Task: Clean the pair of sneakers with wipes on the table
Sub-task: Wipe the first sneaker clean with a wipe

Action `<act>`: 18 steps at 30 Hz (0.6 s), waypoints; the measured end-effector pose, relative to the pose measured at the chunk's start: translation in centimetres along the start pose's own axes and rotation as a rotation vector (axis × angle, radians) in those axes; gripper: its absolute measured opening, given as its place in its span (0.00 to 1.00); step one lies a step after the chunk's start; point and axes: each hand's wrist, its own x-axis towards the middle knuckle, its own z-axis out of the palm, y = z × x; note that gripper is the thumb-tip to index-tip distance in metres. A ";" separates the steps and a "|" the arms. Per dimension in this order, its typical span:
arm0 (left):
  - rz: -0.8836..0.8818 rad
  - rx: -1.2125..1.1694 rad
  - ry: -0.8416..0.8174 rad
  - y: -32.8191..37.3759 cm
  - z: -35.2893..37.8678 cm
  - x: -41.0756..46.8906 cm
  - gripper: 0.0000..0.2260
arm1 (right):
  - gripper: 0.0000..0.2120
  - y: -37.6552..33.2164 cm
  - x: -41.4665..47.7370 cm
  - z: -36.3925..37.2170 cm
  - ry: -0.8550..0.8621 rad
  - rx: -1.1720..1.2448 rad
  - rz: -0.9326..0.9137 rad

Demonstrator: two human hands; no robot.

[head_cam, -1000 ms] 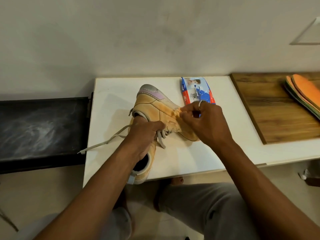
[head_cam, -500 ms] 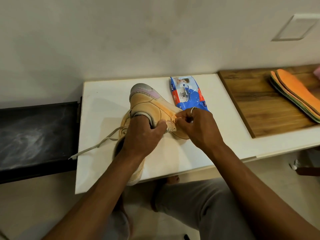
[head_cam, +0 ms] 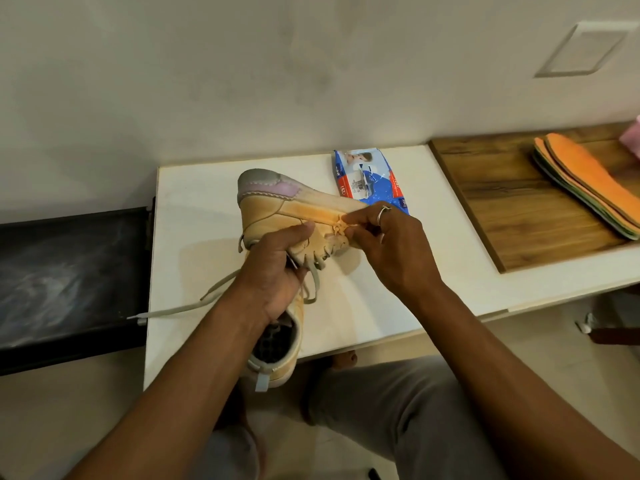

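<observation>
Your left hand holds the tan sneaker at mid frame. Your right hand pinches the same shoe by its lace holes. The blue wipes pack lies just behind.

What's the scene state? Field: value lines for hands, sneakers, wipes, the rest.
left hand: grips the raised sneaker near its collar
right hand: pinches the lacing on that sneaker's front
second sneaker: lies on the white table at the near edge, partly under the left forearm
wipes pack: flat on the table behind the right hand; no wipe visible in either hand
loose lace: trails left past the table edge
insoles: stacked on the wooden board, far right
</observation>
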 end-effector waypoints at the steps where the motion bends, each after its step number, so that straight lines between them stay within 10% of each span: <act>1: 0.022 0.012 0.002 -0.1 0.1 -0.1 0.11 | 0.10 0.0 0.1 0.1 0.023 -0.007 -0.019; 8: 0.121 0.002 0.017 -1.1 0.2 0.1 0.22 | 0.08 -0.1 0.8 1.5 0.163 0.043 0.022; 18: 0.094 0.130 0.053 -2.0 -0.8 0.1 0.11 | 0.06 -5.3 0.8 4.1 0.079 0.188 -0.136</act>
